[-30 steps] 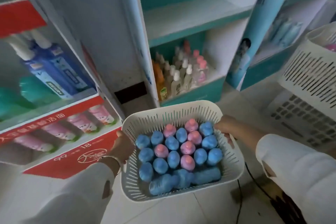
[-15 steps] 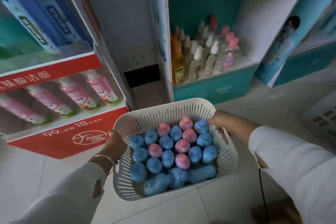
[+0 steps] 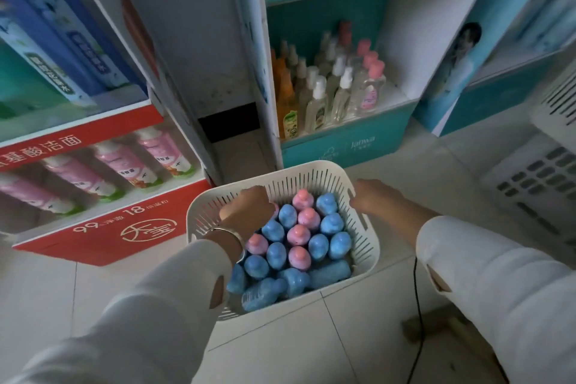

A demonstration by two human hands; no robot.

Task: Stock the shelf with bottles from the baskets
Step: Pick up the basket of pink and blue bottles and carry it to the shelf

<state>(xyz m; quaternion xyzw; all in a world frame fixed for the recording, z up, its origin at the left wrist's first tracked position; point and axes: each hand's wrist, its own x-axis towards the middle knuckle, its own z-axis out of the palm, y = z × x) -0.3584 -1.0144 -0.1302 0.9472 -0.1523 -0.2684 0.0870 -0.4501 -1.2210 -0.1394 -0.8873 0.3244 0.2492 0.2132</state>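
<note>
A white slotted basket (image 3: 311, 169) sits low over the tiled floor, in front of the teal shelf (image 3: 343, 146). It is packed with blue-capped and pink-capped bottles (image 3: 311, 246), most upright, a few blue ones lying at the near side. My left hand (image 3: 246, 212) reaches down into the basket's far left corner, over the bottles; its fingertips are hidden, so I cannot tell whether it holds one. My right hand (image 3: 374, 199) grips the basket's right rim. The teal shelf's bottom level holds clear, orange and pink-capped bottles (image 3: 330, 87), with bare room to their right.
A red display (image 3: 103, 237) at the left carries pink bottles (image 3: 140, 159) lying down, with blue tubes (image 3: 62, 40) above. More white baskets (image 3: 545, 165) stand at the right. A black cable (image 3: 417, 305) runs over the floor by my right sleeve.
My left hand has let go of the basket's left rim and moved over into the basket. The view has moved lower and closer to the teal shelf's bottom level. My right hand stays on the rim.
</note>
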